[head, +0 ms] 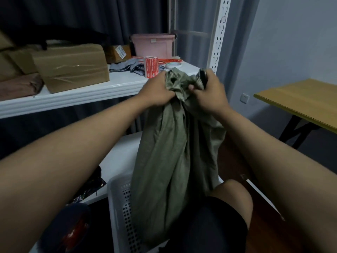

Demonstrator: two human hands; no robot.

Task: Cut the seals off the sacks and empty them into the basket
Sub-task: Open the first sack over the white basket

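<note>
Head view: left hand (158,90) and right hand (207,92) both clutch the bunched neck of the green sack (169,161), which hangs below them over the white basket (120,207), seemingly to tip it out.

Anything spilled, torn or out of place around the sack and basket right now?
Nothing stands out. Both hands, left and right, grip the bunched neck of the olive sack, which hangs into the white perforated basket. No tear or spill is visible; the basket's inside is hidden.
</note>
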